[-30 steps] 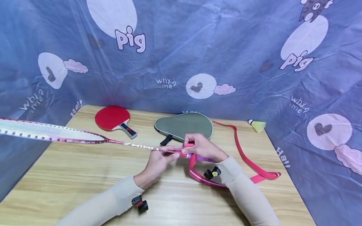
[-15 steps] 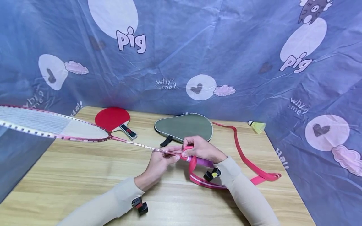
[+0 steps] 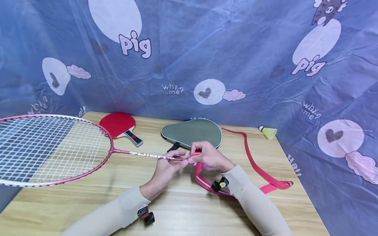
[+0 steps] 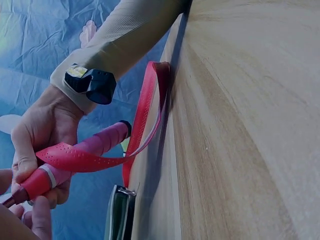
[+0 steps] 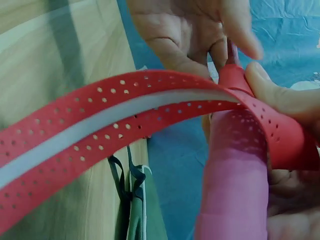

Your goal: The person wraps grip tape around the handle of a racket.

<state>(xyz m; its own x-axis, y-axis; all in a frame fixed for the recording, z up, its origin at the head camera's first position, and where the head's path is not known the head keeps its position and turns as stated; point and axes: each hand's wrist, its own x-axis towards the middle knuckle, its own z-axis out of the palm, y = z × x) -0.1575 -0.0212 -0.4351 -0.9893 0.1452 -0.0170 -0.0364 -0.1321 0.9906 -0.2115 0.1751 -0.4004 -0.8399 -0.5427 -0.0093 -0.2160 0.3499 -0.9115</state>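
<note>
A badminton racket (image 3: 121, 151) is held above the table, its strung head reaching left. My left hand (image 3: 164, 170) pinches the lower shaft just beyond the handle. The pink-purple wrapped handle (image 5: 232, 190) points right, with a dark end cap in the left wrist view. My right hand (image 3: 210, 156) holds a perforated red grip tape (image 5: 125, 110) against the handle's top, where a red band wraps the cone. From there the tape loops down in front of the right wrist. A pale strip runs along its inner face. The right palm partly hides the handle in the head view.
A red table tennis bat (image 3: 118, 124) lies at the back left of the wooden table (image 3: 183, 213). A grey-green bat case (image 3: 193, 131) lies behind the hands. The tape's tail (image 3: 254, 160) trails to the right, near a yellow shuttlecock (image 3: 268, 132). Patterned cloth (image 3: 251, 59) hangs behind.
The racket has rolled about its shaft: its head, almost edge-on before, now shows its string face broadly. Both hands stay nearly in place at the handle's top.
</note>
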